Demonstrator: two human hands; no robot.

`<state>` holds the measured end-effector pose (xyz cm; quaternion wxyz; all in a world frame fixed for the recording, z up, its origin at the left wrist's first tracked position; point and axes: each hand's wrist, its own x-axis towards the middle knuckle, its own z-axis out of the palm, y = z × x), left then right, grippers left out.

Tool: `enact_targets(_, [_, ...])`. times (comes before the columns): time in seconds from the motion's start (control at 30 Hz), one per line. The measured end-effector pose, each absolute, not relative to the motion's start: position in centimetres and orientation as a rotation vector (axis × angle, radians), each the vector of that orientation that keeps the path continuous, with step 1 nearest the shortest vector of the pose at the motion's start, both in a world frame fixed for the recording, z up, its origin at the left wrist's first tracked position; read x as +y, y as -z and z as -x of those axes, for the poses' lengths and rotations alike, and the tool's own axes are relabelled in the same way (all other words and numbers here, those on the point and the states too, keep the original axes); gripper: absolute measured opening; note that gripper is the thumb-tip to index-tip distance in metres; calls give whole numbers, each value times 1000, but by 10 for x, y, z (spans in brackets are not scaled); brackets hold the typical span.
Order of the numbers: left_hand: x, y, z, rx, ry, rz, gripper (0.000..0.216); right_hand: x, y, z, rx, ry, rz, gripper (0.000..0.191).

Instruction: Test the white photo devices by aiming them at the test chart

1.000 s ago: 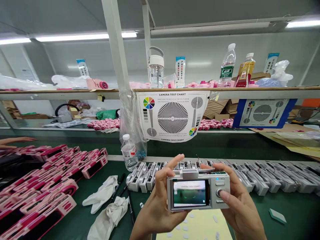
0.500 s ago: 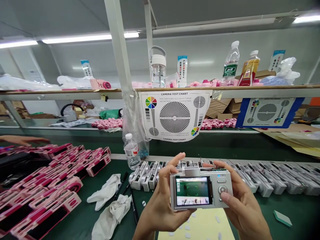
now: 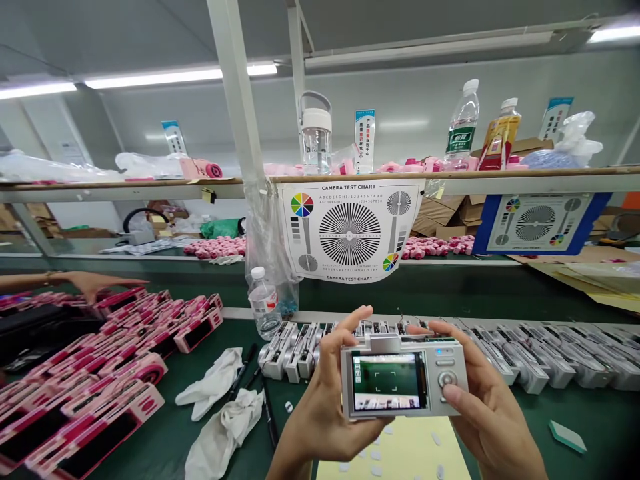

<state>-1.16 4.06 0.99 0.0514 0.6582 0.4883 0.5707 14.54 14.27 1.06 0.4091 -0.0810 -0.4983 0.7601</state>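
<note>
A small silver camera (image 3: 405, 378) with a lit rear screen is held up in both hands in front of me. My left hand (image 3: 325, 407) grips its left end, index finger raised over the top. My right hand (image 3: 483, 407) wraps the right end, with the thumb resting on the round button pad. The screen shows a green surface with a focus frame. Behind the camera hangs a paper camera test chart (image 3: 350, 230) from the shelf edge. A row of silver cameras (image 3: 525, 363) lies on the green bench beyond my hands.
Pink cameras (image 3: 100, 373) are piled at the left, where another person's hand (image 3: 95, 283) reaches in. White gloves (image 3: 215, 407), a water bottle (image 3: 263, 303), a yellow mat (image 3: 400, 453) and a second chart (image 3: 535, 223) are in view. Bottles stand on the shelf (image 3: 450, 177).
The camera dropped slightly, and its screen changed from the chart to a green surface. The other person's hand at the left reached further in over the pink cameras.
</note>
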Motion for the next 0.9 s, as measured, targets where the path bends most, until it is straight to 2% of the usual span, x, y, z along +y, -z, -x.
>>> enact_targets(0.33, [42, -9, 12, 1455, -1760, -2013, 65, 142, -12, -145, -1242, -1951, 151, 40])
enact_targets(0.9, [41, -10, 12, 1461, -1751, -2014, 65, 141, -13, -146, -1228, -1949, 198, 47])
